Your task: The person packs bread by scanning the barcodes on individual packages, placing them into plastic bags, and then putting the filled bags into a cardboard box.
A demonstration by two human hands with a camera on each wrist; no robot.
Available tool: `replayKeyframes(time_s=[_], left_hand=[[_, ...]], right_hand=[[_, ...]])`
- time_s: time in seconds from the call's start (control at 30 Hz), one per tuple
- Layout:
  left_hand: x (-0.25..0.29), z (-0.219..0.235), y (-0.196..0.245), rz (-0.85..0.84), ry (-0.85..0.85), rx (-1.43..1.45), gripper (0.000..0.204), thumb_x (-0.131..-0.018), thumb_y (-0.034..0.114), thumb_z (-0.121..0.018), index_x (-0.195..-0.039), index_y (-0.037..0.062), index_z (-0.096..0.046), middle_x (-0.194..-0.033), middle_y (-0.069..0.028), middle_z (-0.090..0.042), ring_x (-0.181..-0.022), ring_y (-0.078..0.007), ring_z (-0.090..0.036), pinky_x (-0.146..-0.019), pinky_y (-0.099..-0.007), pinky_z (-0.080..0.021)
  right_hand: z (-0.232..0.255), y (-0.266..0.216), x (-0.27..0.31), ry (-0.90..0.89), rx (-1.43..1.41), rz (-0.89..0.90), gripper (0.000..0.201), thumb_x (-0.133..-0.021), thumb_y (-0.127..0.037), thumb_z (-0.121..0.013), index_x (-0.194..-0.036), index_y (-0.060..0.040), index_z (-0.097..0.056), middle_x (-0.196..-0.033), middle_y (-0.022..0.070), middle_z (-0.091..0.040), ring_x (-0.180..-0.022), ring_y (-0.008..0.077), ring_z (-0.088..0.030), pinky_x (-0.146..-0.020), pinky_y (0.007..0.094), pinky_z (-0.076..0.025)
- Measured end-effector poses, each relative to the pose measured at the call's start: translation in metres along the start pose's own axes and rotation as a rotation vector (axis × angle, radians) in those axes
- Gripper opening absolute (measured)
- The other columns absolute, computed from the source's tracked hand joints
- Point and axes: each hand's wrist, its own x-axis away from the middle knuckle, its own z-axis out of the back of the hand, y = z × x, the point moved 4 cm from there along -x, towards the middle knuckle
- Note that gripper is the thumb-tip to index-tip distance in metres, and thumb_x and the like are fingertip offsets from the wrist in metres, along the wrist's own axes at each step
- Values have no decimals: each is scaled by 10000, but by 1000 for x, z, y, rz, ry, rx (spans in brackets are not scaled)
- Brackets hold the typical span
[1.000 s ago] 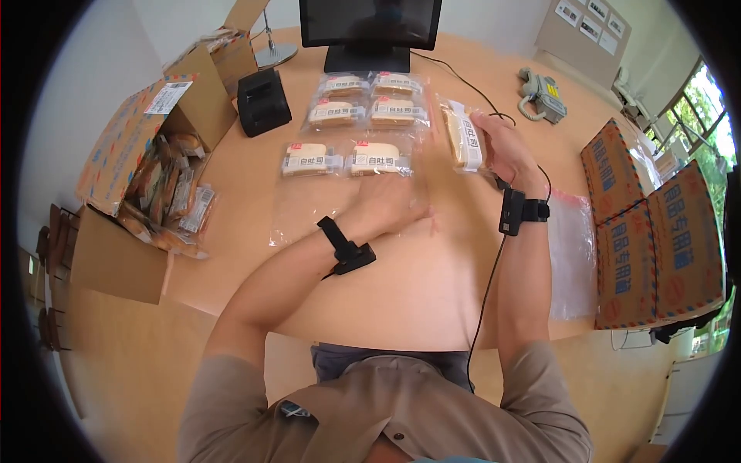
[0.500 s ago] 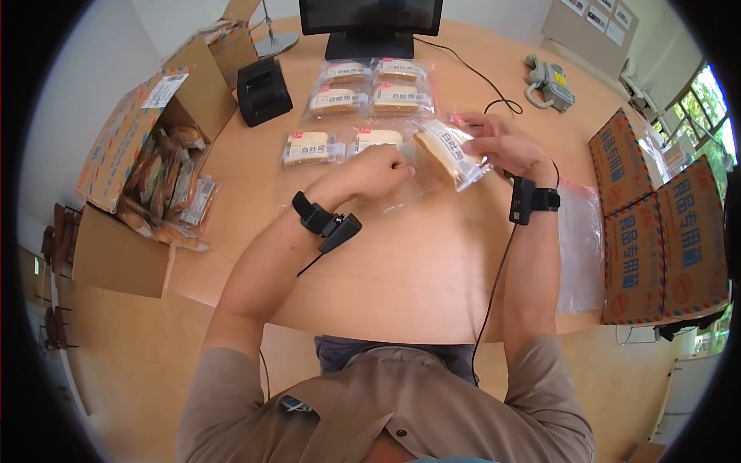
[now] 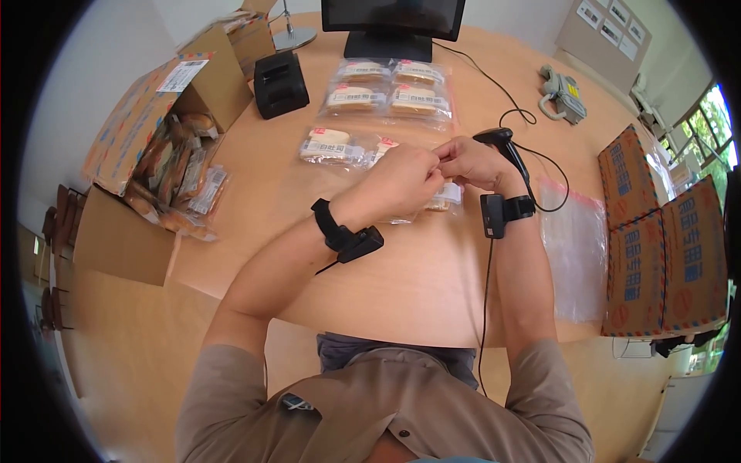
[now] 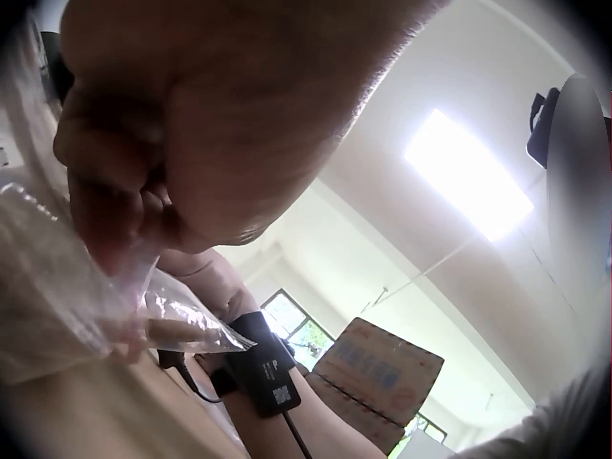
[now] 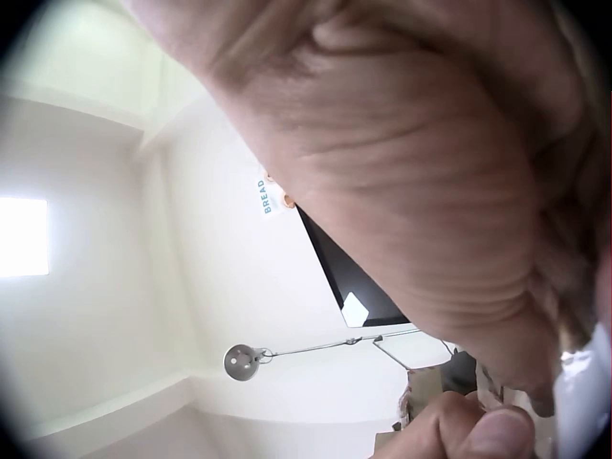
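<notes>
My left hand [image 3: 403, 181] and right hand [image 3: 475, 163] meet fingertip to fingertip over the front bread row, both pinching clear plastic; whether it is a bread wrapper or the larger bag I cannot tell. Below them shows a packaged bread [image 3: 444, 199], largely covered. Another packet [image 3: 328, 148] lies to the left, and one [image 3: 384, 147] is partly behind my left hand. In the left wrist view, crinkled plastic [image 4: 182, 316] hangs at the curled fingers. The right wrist view shows the palm [image 5: 411, 191] and a shiny bit of wrapper [image 5: 583, 392].
Behind is a bag with several packaged breads [image 3: 417, 99]. A black scanner [image 3: 505, 147] lies by my right hand, its cable curling rightward. An open carton of breads [image 3: 116, 147] stands left; flat clear bags [image 3: 573, 255] and cartons [image 3: 629, 255] are right. A monitor [image 3: 390, 17] stands behind.
My right hand has brought its bread packet leftward and down, to my left hand. The left hand has risen off the flat bag and now pinches plastic. The scanner has come into sight.
</notes>
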Motion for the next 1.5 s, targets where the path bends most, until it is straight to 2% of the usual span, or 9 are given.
replayKeyframes(time_s=[0.27,0.37,0.53,0.6,0.8,0.93,1.13,1.23,1.5], left_hand=[[4,2,1,138,-93,166,273,-945,182,-646,-791,-34,-712,-748,-252,-710,-711,-410,-722,-687,-484,-566],[5,2,1,136,-80,132,262,-929,154,-625,-777,-42,-708,-754,-261,-715,-733,-425,-731,-693,-484,-582],[4,3,1,44,96,-55,247,-902,114,-611,-788,-75,-723,-814,-309,-716,-790,-484,-729,-749,-550,-591],[7,5,3,54,94,-55,246,-896,111,-614,-796,-83,-726,-829,-319,-715,-804,-494,-726,-765,-559,-590],[8,17,11,51,139,-53,243,-880,101,-617,-824,-103,-736,-860,-348,-708,-837,-522,-718,-795,-566,-591],[9,16,11,37,129,-45,288,-931,132,-610,-842,-107,-743,-866,-360,-704,-839,-526,-717,-800,-568,-589],[10,44,12,-13,33,-105,353,-1040,276,-629,-969,-50,-743,-879,-287,-742,-797,-477,-728,-732,-538,-571],[8,81,-19,114,-35,89,338,-1038,324,-671,-1078,-7,-727,-867,-205,-761,-781,-406,-733,-725,-496,-561],[90,129,-103,308,73,-407,542,-978,426,-730,-1343,26,-708,-1340,-305,-684,-1105,-454,-717,-985,-485,-585]], right_hand=[[-12,9,-7,-83,-261,37,393,-963,40,-668,-1355,57,-690,-1165,95,-792,-1048,142,-757,-964,299,-607],[-25,15,-19,-192,-278,60,375,-950,54,-667,-1323,49,-703,-1191,98,-787,-1064,148,-752,-946,309,-604],[-28,21,-36,129,25,108,293,-954,53,-658,-1241,45,-718,-1130,100,-780,-1055,165,-740,-903,315,-595],[-33,20,-37,330,46,254,261,-968,29,-640,-1217,49,-714,-1020,89,-769,-904,140,-732,-734,311,-603],[-42,29,-39,218,-92,112,245,-965,-58,-675,-1200,3,-713,-956,93,-748,-630,147,-705,-360,297,-464],[-50,26,-23,-18,-106,60,322,-965,-123,-774,-1270,-32,-730,-1109,102,-779,-868,147,-768,-522,246,-532],[-73,1,-18,214,2,-147,329,-1016,-159,-723,-1310,-16,-694,-1038,123,-785,-772,183,-765,-475,302,-560],[-87,-2,-30,-97,-239,15,403,-1042,-163,-703,-1418,-22,-664,-1240,146,-789,-940,202,-787,-671,298,-629],[-108,-12,-35,-297,-339,58,505,-1017,-74,-641,-1514,13,-612,-1453,159,-704,-1143,230,-769,-829,309,-655]])
